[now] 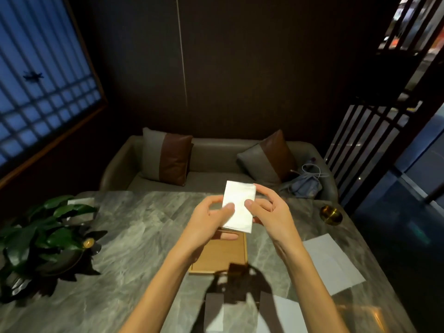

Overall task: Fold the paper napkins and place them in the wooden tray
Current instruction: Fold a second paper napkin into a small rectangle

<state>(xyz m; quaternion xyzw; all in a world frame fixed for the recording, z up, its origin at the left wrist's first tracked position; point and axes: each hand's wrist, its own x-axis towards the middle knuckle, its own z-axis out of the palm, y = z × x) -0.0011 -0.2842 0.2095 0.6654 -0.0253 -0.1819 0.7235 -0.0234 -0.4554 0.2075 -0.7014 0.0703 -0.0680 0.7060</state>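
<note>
Napkin, folded, pinched by left hand and right hand (both grips closed) above wooden tray.

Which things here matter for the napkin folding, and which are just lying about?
Job: folded napkin, pinched by left hand and right hand; tray; flat napkins.
Lying about: plant; brass bowl; cushions; bag.

No text, label, brand, number or sign can be read anywhere here; the folded napkin and the loose sheets are plain white.
</note>
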